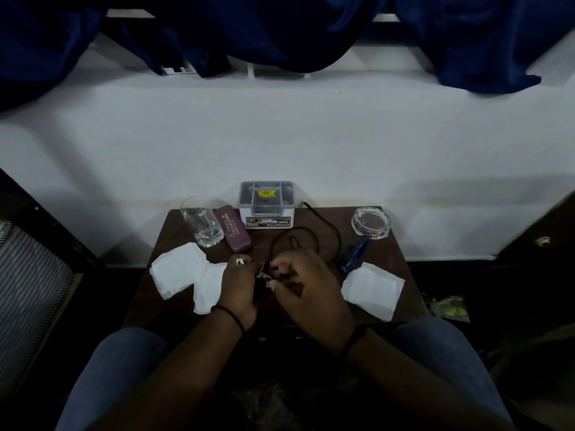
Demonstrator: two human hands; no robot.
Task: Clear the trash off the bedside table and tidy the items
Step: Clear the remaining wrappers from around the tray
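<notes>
While both hands meet at the frame's centre, a small crinkled wrapper sits pinched between them.
Left hand and right hand fingers curl on it above the table; white tissues lie left and right.

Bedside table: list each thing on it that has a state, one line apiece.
Glass: upright, looks empty.
Spectacle case: shut, lying flat.
Organiser box: open-topped, upright.
Ashtray: upright, looks empty.
Cable: loose, looped.
Tissues: crumpled, spread out.
Left hand: pinching a small wrapper.
Right hand: pinching it too.
</notes>
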